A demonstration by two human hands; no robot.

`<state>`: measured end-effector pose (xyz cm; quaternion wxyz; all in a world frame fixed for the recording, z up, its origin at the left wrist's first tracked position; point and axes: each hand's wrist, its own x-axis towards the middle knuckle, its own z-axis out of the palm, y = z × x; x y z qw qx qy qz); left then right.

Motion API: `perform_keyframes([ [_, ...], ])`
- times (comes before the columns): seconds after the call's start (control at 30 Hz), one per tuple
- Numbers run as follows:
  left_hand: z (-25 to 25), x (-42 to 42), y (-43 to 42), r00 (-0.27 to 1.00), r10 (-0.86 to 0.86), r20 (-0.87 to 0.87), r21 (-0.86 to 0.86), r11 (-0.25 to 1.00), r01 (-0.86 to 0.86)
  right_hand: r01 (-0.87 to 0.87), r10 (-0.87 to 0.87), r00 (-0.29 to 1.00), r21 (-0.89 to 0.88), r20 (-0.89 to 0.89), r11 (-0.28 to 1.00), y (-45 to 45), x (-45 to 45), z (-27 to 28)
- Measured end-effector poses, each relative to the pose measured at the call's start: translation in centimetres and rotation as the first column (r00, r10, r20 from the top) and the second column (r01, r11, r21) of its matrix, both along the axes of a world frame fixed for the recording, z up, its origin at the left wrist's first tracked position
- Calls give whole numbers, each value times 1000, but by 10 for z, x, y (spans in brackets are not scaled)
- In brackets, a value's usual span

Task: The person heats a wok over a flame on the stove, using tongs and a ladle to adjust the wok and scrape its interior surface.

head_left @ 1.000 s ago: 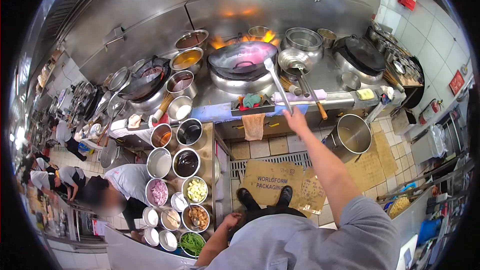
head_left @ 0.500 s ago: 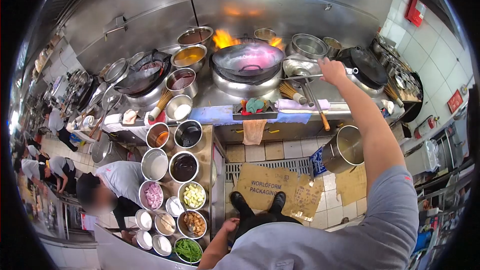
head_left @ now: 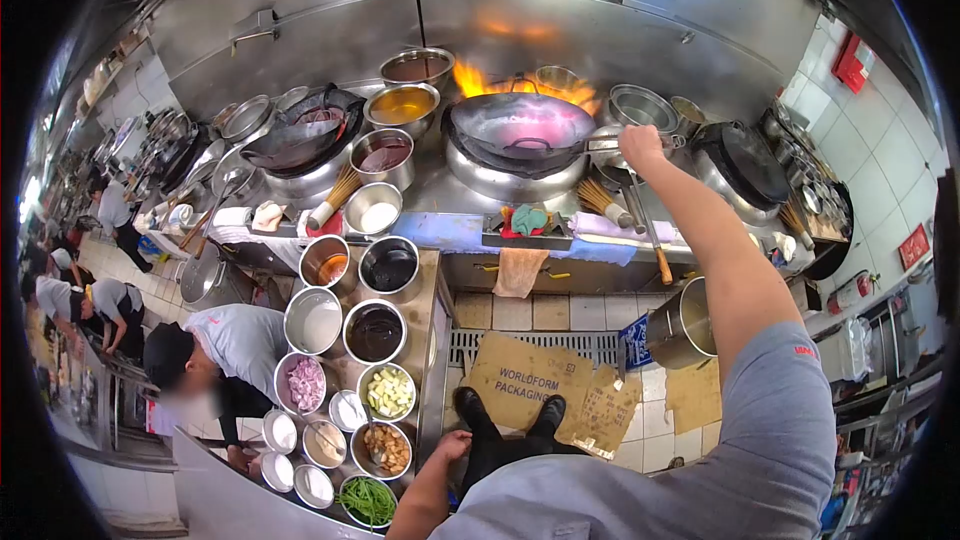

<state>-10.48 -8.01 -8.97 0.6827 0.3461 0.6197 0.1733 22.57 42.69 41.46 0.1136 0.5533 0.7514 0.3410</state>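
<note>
My right hand (head_left: 641, 147) is closed round a long-handled metal tool (head_left: 603, 144), reaching to the right rim of the black wok (head_left: 522, 122). A ring tips the handle to the right of my fist; the hand hides part of the tool. The wok sits on the middle burner, with a pink glow inside and orange flames (head_left: 477, 79) behind its rim. My left hand (head_left: 455, 444) hangs low beside the prep counter, fingers curled, with nothing visible in it. Nearest to it are bowls of browned chunks (head_left: 388, 453) and green vegetable strips (head_left: 368, 503).
Steel pots of liquid, including a yellow one (head_left: 402, 106), stand left of the wok. A ladle (head_left: 650, 230) and a bamboo brush (head_left: 603, 204) lie on the stove front. A stockpot (head_left: 688, 323) stands right. A co-worker (head_left: 232, 358) leans at the left counter. Cardboard (head_left: 527, 372) lies underfoot.
My right hand has moved with the tool toward the wok's right rim. Flames behind the wok have spread wider. The whole view has shifted slightly; my left hand stays low.
</note>
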Motion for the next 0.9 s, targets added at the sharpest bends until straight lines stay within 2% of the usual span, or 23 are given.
perform_keyframes([
  [0.07, -36, 1, -8, 996, -66, -59, 30, 997, 67, -6, 8, 999, -40, 44, 999, -6, -8, 5],
  [0.1, -45, 3, -10, 982, -126, -143, 23, 991, 131, -25, 27, 998, -28, 51, 999, -11, -13, 9],
  [0.13, -48, 2, -10, 956, -186, -228, 9, 981, 193, -44, 45, 997, -16, 57, 999, -15, -20, 12],
  [0.17, -41, 3, -10, 955, -185, -231, 15, 981, 194, -43, 44, 998, -10, 55, 999, -19, -26, 17],
  [0.23, -24, 4, -15, 996, -91, 16, -30, 995, 91, -72, 76, 992, -42, 104, 997, -28, -39, 26],
  [0.27, -30, 9, -14, 995, -94, -26, -79, 993, 91, -72, 76, 993, -46, 86, 996, -37, -46, 34],
  [0.3, -34, 10, -20, 986, -137, -99, -21, 991, 136, -66, 70, 994, -41, 84, 997, -42, -53, 39],
  [0.33, -10, 14, -23, 968, -174, -178, 31, 983, 183, -60, 66, 994, -71, 87, 996, -44, -57, 42],
  [0.37, 45, 21, -20, 944, -203, -262, 77, 970, 230, -51, 60, 994, -101, 88, 994, -47, -60, 45],
  [0.4, 41, 19, -21, 941, -213, -265, 77, 968, 241, -38, 39, 999, -95, 11, 995, -54, -65, 52],
  [0.47, 32, 19, -22, 851, -296, -434, 205, 887, 413, -51, 52, 999, -107, -1, 993, -62, -66, 61],
  [0.5, 28, 18, -20, 848, -299, -437, 207, 884, 419, -77, 76, 997, -119, -11, 990, -66, -67, 65],
  [0.57, 14, 14, -19, 916, -287, -281, 115, 938, 328, -71, 68, 997, -90, -34, 993, -66, -70, 69],
  [0.6, 2, 12, -14, 915, -286, -285, 120, 936, 330, -74, 69, 996, -81, -62, 994, -66, -72, 71],
  [0.67, -29, 6, -7, 984, -163, -66, -97, 983, 156, -61, 55, 991, -48, -119, 997, -61, -76, 69],
  [0.7, -29, 5, -5, 984, -165, -70, -95, 983, 158, -59, 53, 991, -45, -122, 997, -62, -78, 70],
  [0.77, -22, 7, -5, 991, -56, 125, -91, 994, 68, -60, 50, 985, -58, -165, 997, -62, -83, 70],
  [0.8, -17, 9, -5, 991, -58, 124, -93, 993, 70, -63, 52, 984, -58, -170, 996, -63, -84, 67],
  [0.87, 2, 14, -4, 995, -93, -18, -23, 995, 93, -50, 35, 980, -71, -196, 996, -62, -84, 57],
  [0.9, 6, 15, -1, 996, -89, -19, -25, 996, 89, -43, 25, 975, -80, -220, 996, -60, -85, 53],
])
